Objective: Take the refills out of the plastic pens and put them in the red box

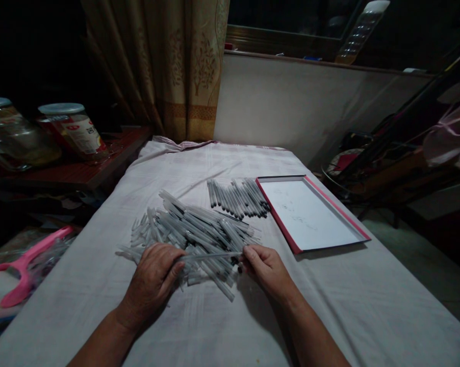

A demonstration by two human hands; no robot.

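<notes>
A loose heap of clear plastic pen barrels lies in the middle of a table covered with a white cloth. My left hand and my right hand pinch the two ends of one pen, holding it level just over the near edge of the heap. Both hands have their fingers closed on it. A smaller, tidier row of pens with dark tips lies behind the heap, next to a shallow red-edged box lid with a white inside.
Two lidded jars stand on a dark wooden shelf at the left. A pink plastic handle lies lower left. A patterned curtain hangs behind the table. Dim clutter fills the right side beyond the table's edge.
</notes>
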